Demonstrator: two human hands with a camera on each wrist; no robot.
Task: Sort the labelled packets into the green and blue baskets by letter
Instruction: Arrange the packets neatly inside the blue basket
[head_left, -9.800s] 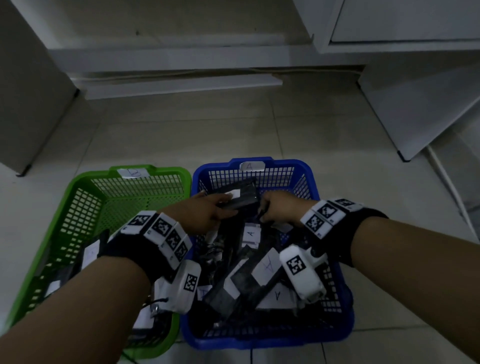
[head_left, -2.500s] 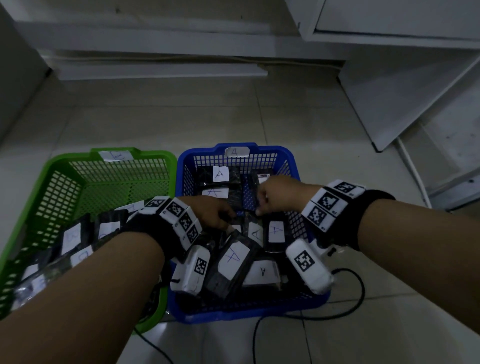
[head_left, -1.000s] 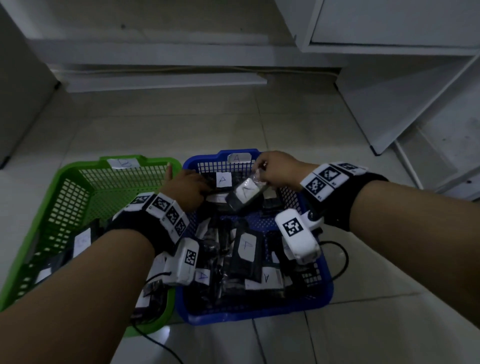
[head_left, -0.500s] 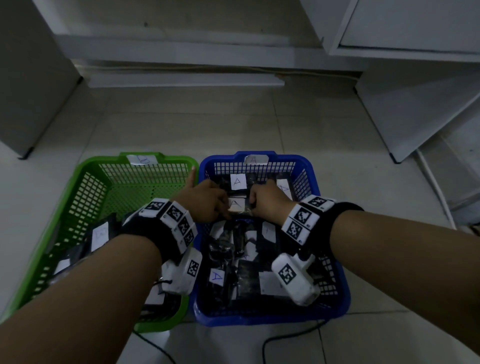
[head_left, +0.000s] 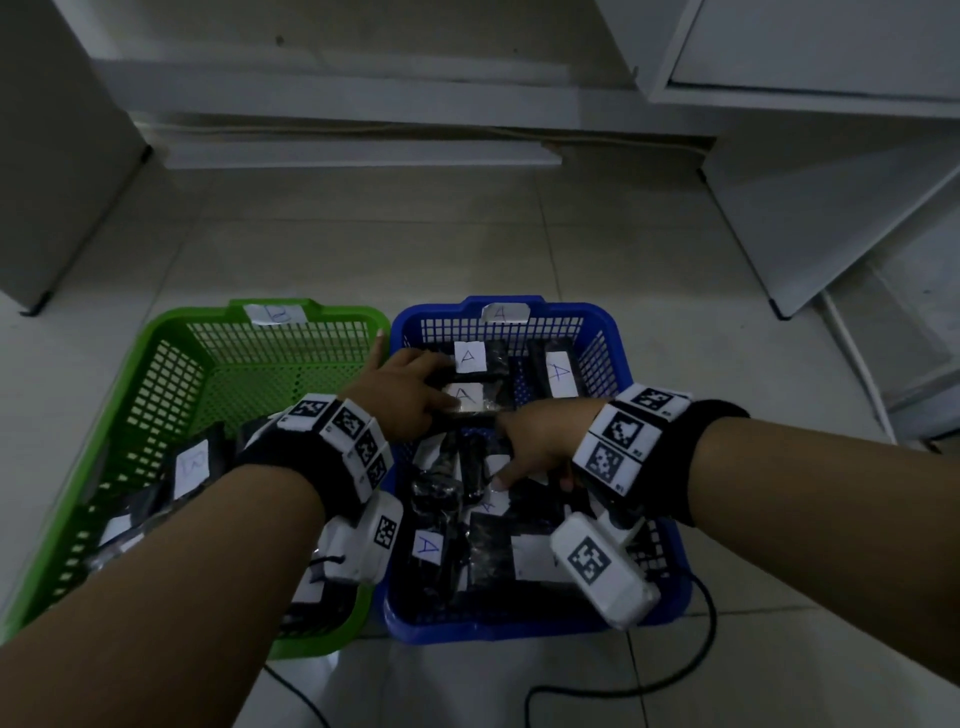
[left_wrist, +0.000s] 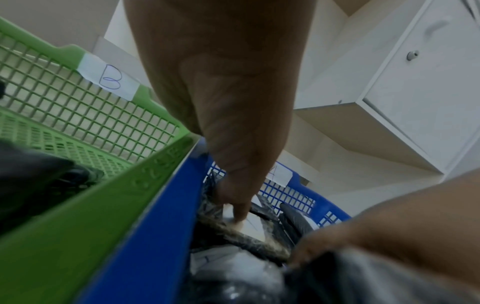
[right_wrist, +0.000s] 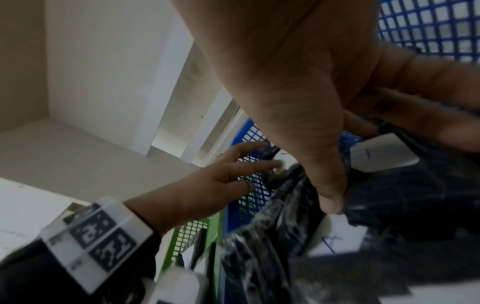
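Note:
The green basket (head_left: 171, 325), tagged B, stands left of the blue basket (head_left: 610, 319), tagged A. Both hold black packets with white letter labels. My left hand (head_left: 410, 395) reaches into the far left of the blue basket, its straight fingers pressing on an A packet (head_left: 470, 397); the left wrist view shows a fingertip (left_wrist: 240, 218) on that packet's label (left_wrist: 255, 228). My right hand (head_left: 535, 441) is lower, in the middle of the pile. In the right wrist view its thumb (right_wrist: 330, 195) and curled fingers pinch a black packet (right_wrist: 384, 152).
A black cable (head_left: 623, 688) loops on the tiled floor near the blue basket's front. A white leaning panel (head_left: 831, 218) and cabinet (head_left: 831, 47) stand at right, a grey cabinet side (head_left: 52, 156) at left. Bare tiles (head_left: 389, 249) lie beyond the baskets.
A second ago my right hand held an A packet up near the far rim. It has since come back toward me into the middle of the pile. The left hand stays on the far packets.

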